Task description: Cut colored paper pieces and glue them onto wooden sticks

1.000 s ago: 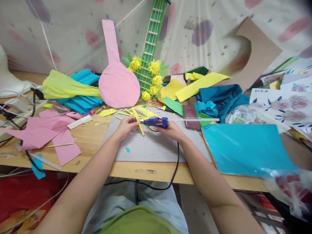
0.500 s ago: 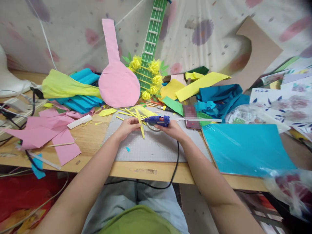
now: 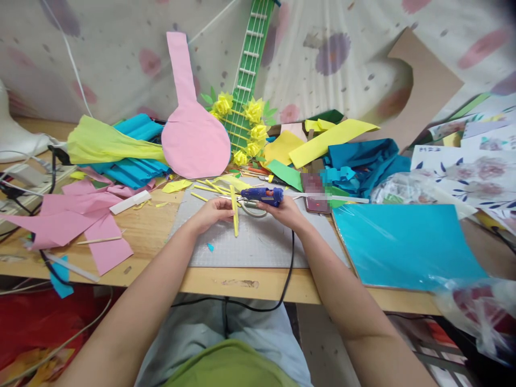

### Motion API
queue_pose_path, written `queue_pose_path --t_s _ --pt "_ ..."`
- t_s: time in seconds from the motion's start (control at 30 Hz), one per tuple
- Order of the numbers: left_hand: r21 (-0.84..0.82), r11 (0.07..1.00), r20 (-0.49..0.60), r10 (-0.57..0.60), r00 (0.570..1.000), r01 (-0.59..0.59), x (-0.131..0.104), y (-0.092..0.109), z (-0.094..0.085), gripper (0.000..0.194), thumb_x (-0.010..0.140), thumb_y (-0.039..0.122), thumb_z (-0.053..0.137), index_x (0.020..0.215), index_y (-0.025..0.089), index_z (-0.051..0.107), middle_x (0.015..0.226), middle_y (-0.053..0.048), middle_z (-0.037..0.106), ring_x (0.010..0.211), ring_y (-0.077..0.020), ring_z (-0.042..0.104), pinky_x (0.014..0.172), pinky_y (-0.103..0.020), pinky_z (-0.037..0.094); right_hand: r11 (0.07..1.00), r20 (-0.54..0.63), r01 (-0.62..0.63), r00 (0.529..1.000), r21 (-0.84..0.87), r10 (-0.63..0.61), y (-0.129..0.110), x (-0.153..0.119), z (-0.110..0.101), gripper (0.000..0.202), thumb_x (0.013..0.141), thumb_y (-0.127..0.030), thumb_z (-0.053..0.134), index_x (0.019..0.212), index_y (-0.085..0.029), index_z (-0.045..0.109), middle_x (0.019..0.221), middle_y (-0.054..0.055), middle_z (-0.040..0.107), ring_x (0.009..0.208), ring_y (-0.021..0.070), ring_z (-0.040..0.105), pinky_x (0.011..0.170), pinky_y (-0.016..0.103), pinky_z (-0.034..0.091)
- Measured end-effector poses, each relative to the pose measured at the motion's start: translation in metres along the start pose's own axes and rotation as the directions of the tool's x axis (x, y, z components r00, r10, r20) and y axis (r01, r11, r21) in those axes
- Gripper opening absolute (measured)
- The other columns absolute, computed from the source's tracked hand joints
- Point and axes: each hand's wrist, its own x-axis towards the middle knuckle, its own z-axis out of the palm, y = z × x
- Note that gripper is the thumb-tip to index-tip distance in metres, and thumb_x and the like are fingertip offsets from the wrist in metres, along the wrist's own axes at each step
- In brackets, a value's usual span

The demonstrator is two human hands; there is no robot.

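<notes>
My left hand (image 3: 216, 211) pinches a narrow yellow paper strip (image 3: 235, 215), held nearly upright over the grey cutting mat (image 3: 266, 247). In my right hand (image 3: 284, 209) is a blue glue gun (image 3: 262, 196), its nozzle pointing left at the strip. A long pale glue stick (image 3: 342, 198) sticks out of the gun's rear, and its black cord (image 3: 291, 258) hangs over the table edge. Scissors with a grey handle (image 3: 255, 213) lie beneath the gun. More yellow strips (image 3: 205, 188) rest behind my left hand.
A pink guitar-shaped cutout (image 3: 196, 141) and a green paper guitar neck with yellow flowers (image 3: 249, 70) stand at the back. Pink paper (image 3: 68, 217) lies left. A phone (image 3: 316, 194), crumpled blue paper (image 3: 363, 161) and a flat blue sheet (image 3: 407, 244) are at right.
The yellow strip has turned more upright in my left hand. The glue gun has shifted slightly to the right against the strip.
</notes>
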Motion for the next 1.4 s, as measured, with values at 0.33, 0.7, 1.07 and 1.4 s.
queue_pose_path --t_s 0.33,0.7,1.07,1.4 --pt "-0.014 1.0 0.059 -0.01 0.998 0.011 0.001 -0.003 -0.003 0.02 0.054 0.02 0.073 0.07 0.014 0.063 0.067 -0.003 0.062 0.06 -0.0122 0.059 0.06 -0.026 0.049 1.0 -0.06 -0.003 0.998 -0.009 0.002 0.002 0.003 0.0 0.045 0.066 -0.054 0.058 0.087 -0.015 0.066 0.074 0.002 0.062 0.069 0.0167 0.055 0.062 0.026 0.043" --pt "0.01 0.999 0.116 -0.033 0.993 0.032 0.0 -0.003 -0.004 0.019 0.056 0.02 0.072 0.071 0.014 0.063 0.066 -0.003 0.063 0.06 -0.0127 0.059 0.061 -0.027 0.048 0.997 -0.169 -0.071 0.983 0.023 0.074 0.006 0.005 0.0 0.045 0.066 -0.056 0.057 0.078 -0.014 0.066 0.067 0.004 0.063 0.066 0.018 0.058 0.061 0.028 0.043" --pt "-0.262 0.941 -0.219 0.159 0.963 -0.216 0.006 0.002 -0.008 0.023 0.055 0.019 0.073 0.076 0.015 0.064 0.076 -0.002 0.064 0.071 -0.0126 0.06 0.076 -0.031 0.048 0.95 -0.393 -0.311 0.876 -0.018 0.279 0.047 0.019 -0.02 0.054 0.061 -0.061 0.056 0.081 -0.012 0.067 0.075 0.011 0.067 0.074 0.0246 0.061 0.066 0.034 0.045" --pt "-0.328 0.886 -0.409 0.18 0.895 -0.328 0.009 0.004 -0.011 0.023 0.052 0.017 0.073 0.07 0.014 0.06 0.073 0.0 0.063 0.072 -0.0112 0.06 0.079 -0.031 0.048 0.925 -0.35 -0.322 0.906 -0.201 0.24 0.045 0.018 -0.017 0.053 0.065 -0.059 0.054 0.096 -0.015 0.06 0.088 0.011 0.064 0.082 0.0231 0.058 0.072 0.034 0.043"
